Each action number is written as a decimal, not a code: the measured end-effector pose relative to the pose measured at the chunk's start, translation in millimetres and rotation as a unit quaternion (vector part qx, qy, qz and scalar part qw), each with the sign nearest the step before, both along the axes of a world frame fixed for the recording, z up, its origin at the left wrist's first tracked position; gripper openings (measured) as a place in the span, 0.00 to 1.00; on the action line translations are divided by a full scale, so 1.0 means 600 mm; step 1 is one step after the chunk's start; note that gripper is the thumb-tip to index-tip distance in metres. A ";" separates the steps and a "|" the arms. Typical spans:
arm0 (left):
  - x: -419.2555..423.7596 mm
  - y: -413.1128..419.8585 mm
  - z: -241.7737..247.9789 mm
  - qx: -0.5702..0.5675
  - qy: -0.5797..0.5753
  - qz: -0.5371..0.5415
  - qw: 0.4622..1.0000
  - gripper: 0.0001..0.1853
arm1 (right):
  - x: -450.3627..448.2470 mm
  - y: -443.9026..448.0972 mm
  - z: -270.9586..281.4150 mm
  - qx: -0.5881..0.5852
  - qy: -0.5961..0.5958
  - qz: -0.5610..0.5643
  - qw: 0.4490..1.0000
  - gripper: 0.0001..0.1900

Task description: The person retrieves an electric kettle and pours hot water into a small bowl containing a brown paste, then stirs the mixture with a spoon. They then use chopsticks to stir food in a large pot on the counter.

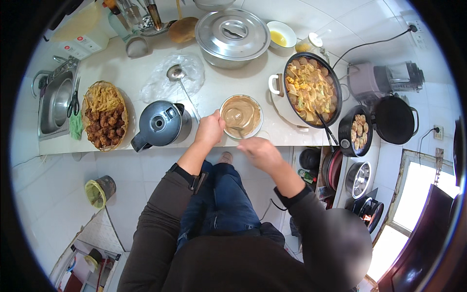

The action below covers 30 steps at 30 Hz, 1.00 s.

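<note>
A round bowl [260,117] stands near the counter's front edge, with thick brown sauce [251,109] spread over its inside. My left hand [211,127] grips the bowl at its left rim. In my right hand [261,151] is a metal utensil [239,129], whose far end dips into the sauce at the near side; whether it is a spoon or a fork I cannot tell. Left of the bowl, a steel ladle [176,73] rests partly on a clear plastic bag [157,85]. A dark-lidded kettle [160,122] stands beside my left forearm.
To the right, an electric pot [313,91] holds stew, with black chopsticks [325,126] leaning over its rim. Behind stands a lidded steel pot [233,36]. A basket [126,124] of fried food and a sink [45,124] lie left. A black pan [344,146] sits far right.
</note>
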<state>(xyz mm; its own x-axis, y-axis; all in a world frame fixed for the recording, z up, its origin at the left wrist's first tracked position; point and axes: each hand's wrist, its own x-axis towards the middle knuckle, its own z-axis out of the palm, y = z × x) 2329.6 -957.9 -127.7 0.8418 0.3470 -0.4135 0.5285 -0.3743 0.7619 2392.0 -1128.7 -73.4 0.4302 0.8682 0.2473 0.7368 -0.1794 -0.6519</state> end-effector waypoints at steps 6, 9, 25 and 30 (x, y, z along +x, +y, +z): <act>-0.003 0.005 0.013 0.001 -0.018 -0.011 1.000 0.09 | -0.001 -0.005 -0.013 -0.080 0.020 -0.151 0.985 0.06; -0.002 0.002 0.014 -0.019 -0.007 -0.007 1.000 0.09 | -0.027 -0.010 -0.024 -0.037 0.034 -0.165 0.985 0.05; -0.005 0.003 0.019 -0.051 -0.002 -0.012 0.999 0.09 | -0.032 0.012 -0.024 0.000 0.131 -0.280 0.951 0.07; 0.000 -0.003 0.004 -0.060 -0.017 -0.026 0.998 0.10 | -0.035 0.016 -0.015 0.043 0.025 -0.314 0.948 0.06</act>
<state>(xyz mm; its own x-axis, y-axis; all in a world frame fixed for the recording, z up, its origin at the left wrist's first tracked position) 2329.3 -959.6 -125.1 0.8715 0.2527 -0.4203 0.4841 -0.3062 0.8197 2370.7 -1119.1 -82.3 0.8686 0.4143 0.2719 0.4704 -0.5169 -0.7152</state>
